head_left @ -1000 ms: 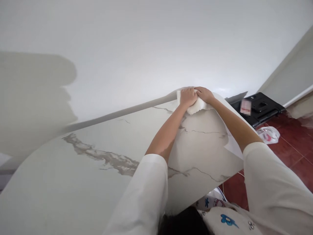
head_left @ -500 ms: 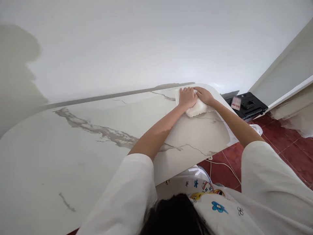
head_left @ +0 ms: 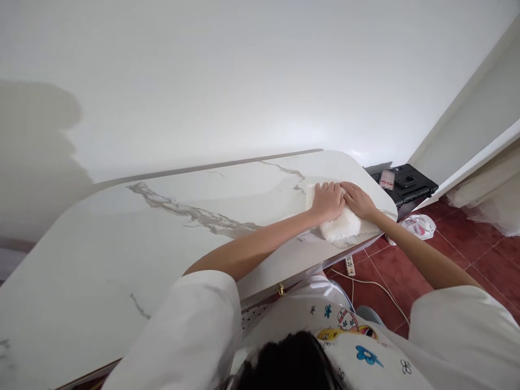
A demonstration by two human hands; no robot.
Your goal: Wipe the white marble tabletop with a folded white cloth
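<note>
A white cloth (head_left: 343, 225) with a scalloped edge lies bunched on the marble-patterned tabletop (head_left: 170, 254), near its right end. My left hand (head_left: 328, 201) presses on the cloth's left part, fingers bent over its far edge. Touching it on the right, my right hand (head_left: 359, 200) also bears down on the cloth, its fingertips close to the left hand's. Both palms face down, and their undersides are hidden.
A white wall (head_left: 227, 81) runs along the table's far edge. Right of the table are a black case (head_left: 412, 181), a white plastic bag (head_left: 420, 226) and a power strip (head_left: 350, 266) with its cable on the red tiled floor (head_left: 410, 276). A brass knob (head_left: 280, 290) sits below the front edge.
Both hands have slid the cloth from near the far edge toward the front edge at the table's right end. The camera view has shifted slightly.
</note>
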